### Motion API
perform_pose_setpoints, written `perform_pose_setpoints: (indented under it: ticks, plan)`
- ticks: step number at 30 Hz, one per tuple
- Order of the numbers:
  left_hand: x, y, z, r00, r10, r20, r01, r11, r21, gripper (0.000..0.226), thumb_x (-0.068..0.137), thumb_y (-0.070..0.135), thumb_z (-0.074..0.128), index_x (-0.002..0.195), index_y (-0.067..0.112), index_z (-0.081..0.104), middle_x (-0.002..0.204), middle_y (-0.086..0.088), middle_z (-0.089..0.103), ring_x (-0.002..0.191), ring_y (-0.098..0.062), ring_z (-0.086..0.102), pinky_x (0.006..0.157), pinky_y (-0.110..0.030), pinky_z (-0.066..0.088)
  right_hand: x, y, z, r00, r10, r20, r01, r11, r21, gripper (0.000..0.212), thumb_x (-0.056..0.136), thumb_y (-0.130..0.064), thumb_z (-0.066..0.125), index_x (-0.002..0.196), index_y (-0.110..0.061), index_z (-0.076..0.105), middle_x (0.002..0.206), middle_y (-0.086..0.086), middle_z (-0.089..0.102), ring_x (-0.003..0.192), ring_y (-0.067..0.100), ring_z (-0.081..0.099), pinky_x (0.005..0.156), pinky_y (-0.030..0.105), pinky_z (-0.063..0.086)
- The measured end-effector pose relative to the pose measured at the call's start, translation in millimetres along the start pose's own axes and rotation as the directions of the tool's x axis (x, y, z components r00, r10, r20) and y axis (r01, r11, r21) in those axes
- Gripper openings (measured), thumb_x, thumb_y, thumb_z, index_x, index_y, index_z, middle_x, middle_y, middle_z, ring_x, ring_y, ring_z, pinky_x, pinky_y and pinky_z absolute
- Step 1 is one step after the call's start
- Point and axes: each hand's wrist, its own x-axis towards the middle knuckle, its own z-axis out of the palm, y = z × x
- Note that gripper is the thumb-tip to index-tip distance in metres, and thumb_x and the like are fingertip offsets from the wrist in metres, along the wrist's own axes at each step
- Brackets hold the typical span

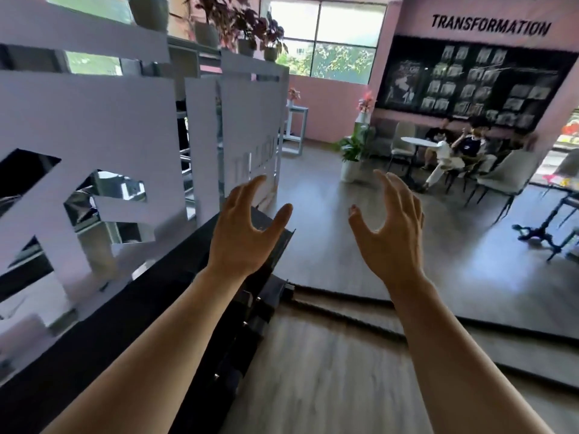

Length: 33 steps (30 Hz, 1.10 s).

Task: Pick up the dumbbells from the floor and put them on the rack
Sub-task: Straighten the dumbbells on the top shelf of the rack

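Note:
Both my arms reach forward at chest height. My left hand [247,227] is open with fingers spread and holds nothing; it hovers over the far end of the black metal rack [282,242] that runs along the left. My right hand [388,227] is open too, palm facing left, above the wooden floor. No dumbbell shows in this view. The rack's shelves are mostly hidden by my left arm.
A white cut-out partition [125,130] with potted plants on top stands behind the rack. A dark floor mat [454,296] edges the wood floor [329,371]. People sit at a small round table [416,142] with chairs at far right. A potted plant [352,155] stands mid-room.

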Motion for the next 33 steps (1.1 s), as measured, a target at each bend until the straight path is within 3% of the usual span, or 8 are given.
perform_pose_setpoints:
  ticks: [3, 9, 13, 18, 22, 28, 33]
  plan:
    - [33.1, -39.2, 19.1, 0.997, -0.021, -0.08, 0.025, 0.999, 0.045, 0.069, 0.086, 0.064, 0.052, 0.14, 0.02, 0.05, 0.135, -0.005, 0.058, 0.121, -0.026, 0.055, 0.096, -0.051, 0.05, 33.4, 14.8, 54.2, 1.0, -0.025, 0.008, 0.024, 0.998, 0.064, 0.063, 0.089, -0.043, 0.056, 0.145, -0.017, 0.046, 0.149, 0.011, 0.048, 0.135, 0.031, 0.04, 0.109, 0.035, 0.025]
    - [79.6, -113.6, 45.3, 0.967, -0.156, -0.202, 0.184, 0.975, 0.124, 0.061, 0.087, 0.059, 0.057, 0.137, 0.025, 0.052, 0.128, 0.004, 0.059, 0.112, -0.013, 0.055, 0.093, -0.042, 0.051, 97.6, 45.6, 185.9, 0.98, -0.087, 0.179, 0.032, 0.957, 0.289, 0.065, 0.087, -0.049, 0.051, 0.144, -0.018, 0.048, 0.147, 0.008, 0.051, 0.136, 0.029, 0.041, 0.107, 0.029, 0.024]
    - [90.7, -160.0, 55.0, 0.903, -0.307, -0.3, 0.37, 0.911, 0.183, 0.061, 0.086, 0.062, 0.056, 0.135, 0.024, 0.054, 0.125, 0.004, 0.06, 0.108, -0.015, 0.058, 0.093, -0.041, 0.052, 124.2, 51.9, 262.9, 0.923, -0.118, 0.366, -0.05, 0.906, 0.42, 0.062, 0.089, -0.045, 0.055, 0.145, -0.018, 0.048, 0.147, 0.009, 0.051, 0.134, 0.029, 0.042, 0.11, 0.039, 0.033]
    - [90.0, -216.0, 64.3, 0.793, -0.43, -0.431, 0.566, 0.781, 0.264, 0.048, 0.093, 0.045, 0.062, 0.133, 0.018, 0.056, 0.129, -0.002, 0.061, 0.111, -0.012, 0.055, 0.092, -0.029, 0.045, 125.2, 62.0, 358.3, 0.78, -0.185, 0.598, -0.116, 0.896, 0.429, 0.059, 0.095, -0.042, 0.058, 0.148, -0.021, 0.041, 0.152, 0.007, 0.047, 0.141, 0.028, 0.038, 0.116, 0.048, 0.034]
    - [63.1, -263.2, 73.6, 0.696, -0.583, -0.42, 0.709, 0.65, 0.272, 0.047, 0.093, 0.046, 0.062, 0.132, 0.02, 0.055, 0.129, -0.003, 0.057, 0.112, -0.019, 0.057, 0.094, -0.036, 0.05, 101.0, 75.7, 420.3, 0.65, -0.157, 0.743, -0.236, 0.888, 0.394, 0.06, 0.096, -0.042, 0.058, 0.149, -0.02, 0.041, 0.15, 0.008, 0.049, 0.14, 0.026, 0.04, 0.113, 0.042, 0.034]
    - [22.5, -337.0, 104.8, 0.563, -0.753, -0.34, 0.824, 0.482, 0.299, 0.054, 0.093, 0.046, 0.061, 0.14, 0.021, 0.049, 0.133, -0.003, 0.051, 0.117, -0.018, 0.052, 0.088, -0.027, 0.041, 55.5, 98.1, 495.0, 0.492, -0.092, 0.866, -0.266, 0.931, 0.251, 0.062, 0.093, -0.047, 0.056, 0.148, -0.021, 0.042, 0.146, 0.009, 0.053, 0.137, 0.028, 0.045, 0.113, 0.049, 0.037]
    - [17.3, -405.0, 122.0, 0.434, -0.818, -0.376, 0.896, 0.352, 0.269, 0.063, 0.092, 0.049, 0.061, 0.144, 0.02, 0.043, 0.139, -0.005, 0.044, 0.13, -0.022, 0.042, 0.088, -0.026, 0.035, 17.0, 115.2, 551.5, 0.339, -0.059, 0.939, -0.228, 0.963, 0.142, 0.062, 0.095, -0.048, 0.054, 0.149, -0.02, 0.041, 0.149, 0.007, 0.05, 0.136, 0.027, 0.046, 0.112, 0.045, 0.038]
